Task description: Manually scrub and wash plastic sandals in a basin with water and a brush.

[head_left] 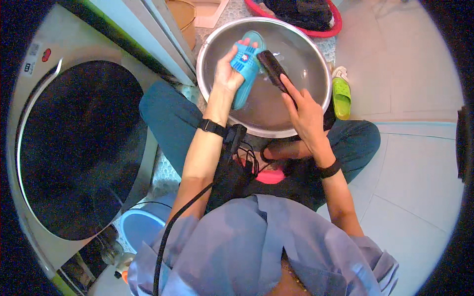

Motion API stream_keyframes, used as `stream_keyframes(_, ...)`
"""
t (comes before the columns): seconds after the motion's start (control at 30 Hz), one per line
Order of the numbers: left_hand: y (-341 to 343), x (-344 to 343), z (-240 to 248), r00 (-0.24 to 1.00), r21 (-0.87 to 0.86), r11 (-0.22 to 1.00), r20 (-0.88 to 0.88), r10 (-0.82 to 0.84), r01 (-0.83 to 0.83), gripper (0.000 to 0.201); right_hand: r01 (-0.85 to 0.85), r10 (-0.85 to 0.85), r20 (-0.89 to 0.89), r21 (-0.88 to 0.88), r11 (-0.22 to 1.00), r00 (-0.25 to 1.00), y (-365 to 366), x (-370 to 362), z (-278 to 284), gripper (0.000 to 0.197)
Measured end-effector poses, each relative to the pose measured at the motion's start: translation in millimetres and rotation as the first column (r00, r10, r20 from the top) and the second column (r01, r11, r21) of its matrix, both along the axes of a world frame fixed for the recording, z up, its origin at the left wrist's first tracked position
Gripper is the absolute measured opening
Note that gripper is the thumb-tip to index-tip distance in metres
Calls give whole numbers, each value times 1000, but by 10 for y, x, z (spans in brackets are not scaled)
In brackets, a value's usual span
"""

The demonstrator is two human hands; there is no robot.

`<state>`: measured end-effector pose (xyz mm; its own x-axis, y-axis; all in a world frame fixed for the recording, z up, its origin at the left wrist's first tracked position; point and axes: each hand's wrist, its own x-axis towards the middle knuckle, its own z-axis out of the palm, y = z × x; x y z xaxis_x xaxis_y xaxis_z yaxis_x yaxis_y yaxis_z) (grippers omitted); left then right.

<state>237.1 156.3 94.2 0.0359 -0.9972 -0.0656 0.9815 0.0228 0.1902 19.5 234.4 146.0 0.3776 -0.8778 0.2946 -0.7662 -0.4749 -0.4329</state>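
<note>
A teal slide slipper (244,89) with a blue-patterned strap is held over the wide metal basin (301,98). My left hand (226,74) is pushed under its strap, with the fingertips showing past the strap's far edge. In my right hand (307,116) is a dark scrub brush (270,68), gripped by its handle with the index finger laid along it. The brush head is right beside the slipper's strap; I cannot tell whether the bristles touch it. Greyish water seems to lie in the basin.
A green slipper (341,96) lies right of the basin. Beyond it, a red tub (336,22) holds dark cloth. A front-loading washing machine (29,123) fills the left side. Near its base stands a blue bucket (131,222). A black cable (173,222) runs along my left arm.
</note>
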Motion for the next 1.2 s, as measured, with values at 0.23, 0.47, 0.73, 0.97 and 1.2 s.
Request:
stream_keyframes(0.23,-12,-76,-9,908,163,977,415,56,-135,25,19,-20,-77,-19,1000,997,-75,106,1,41)
stream_keyframes(0.47,95,-187,68,746,226,920,659,96,-319,11,49,-59,-108,-94,994,992,-428,393,-180,41)
stream_keyframes(0.73,76,-96,-70,636,173,915,764,109,-365,18,6,-8,-132,-19,1000,991,-221,211,-207,39)
stream_keyframes(0.97,178,-29,110,682,162,979,731,-35,-123,25,86,-109,-182,-131,988,977,-543,572,-173,37)
stream_keyframes(1.2,148,-238,-67,731,208,960,682,-6,-186,23,70,-90,233,90,993,968,-1143,494,-345,35)
